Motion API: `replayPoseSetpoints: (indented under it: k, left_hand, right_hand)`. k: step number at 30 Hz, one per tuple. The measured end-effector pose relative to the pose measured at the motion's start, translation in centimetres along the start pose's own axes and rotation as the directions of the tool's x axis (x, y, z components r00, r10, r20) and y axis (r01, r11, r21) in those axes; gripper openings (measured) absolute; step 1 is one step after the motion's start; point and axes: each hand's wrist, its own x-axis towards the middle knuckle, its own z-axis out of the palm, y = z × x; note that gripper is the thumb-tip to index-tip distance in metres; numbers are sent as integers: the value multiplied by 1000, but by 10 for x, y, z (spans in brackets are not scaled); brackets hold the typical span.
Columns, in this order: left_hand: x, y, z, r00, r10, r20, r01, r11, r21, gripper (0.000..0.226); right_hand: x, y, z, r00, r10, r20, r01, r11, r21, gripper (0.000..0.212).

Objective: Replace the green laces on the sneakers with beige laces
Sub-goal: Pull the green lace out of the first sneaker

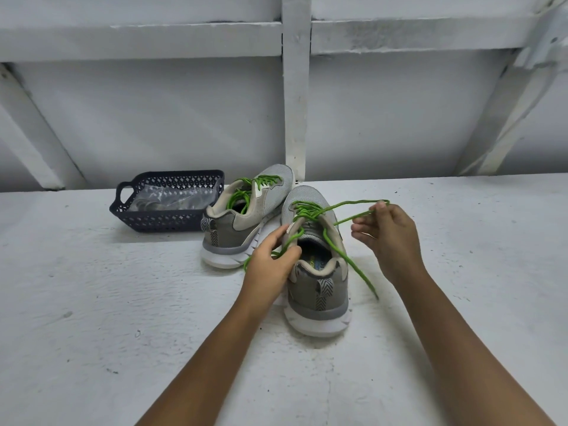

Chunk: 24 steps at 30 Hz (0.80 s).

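Note:
Two grey sneakers with green laces stand on a white surface, heels toward me. The near sneaker (318, 281) has its green lace (353, 207) loosened. My left hand (272, 259) rests on the collar's left side, fingers curled round one strand of that lace. My right hand (388, 238) is raised to the right of the shoe and pinches a loop of the same lace, pulled out taut. A loose lace end trails down the shoe's right side. The far sneaker (246, 216) stands behind and to the left, still laced in green.
A dark blue perforated plastic basket (159, 218) sits at the back left beside the far sneaker, holding clear plastic packets. A white wall with beams rises right behind the shoes. The white surface (92, 318) stretches wide to either side.

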Motion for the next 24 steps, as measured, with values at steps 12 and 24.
replayPoseSetpoints:
  k: [12, 24]
  left_hand:
    - [-1, -1, 1, 1000, -12, -26, 13, 1000, 23, 61]
    - [1, -3, 1, 999, -15, -30, 16, 999, 40, 62]
  right_hand:
    - [0, -8, -13, 992, -18, 124, 39, 986, -163, 15]
    - [-6, 2, 2, 996, -69, 62, 79, 983, -167, 16]
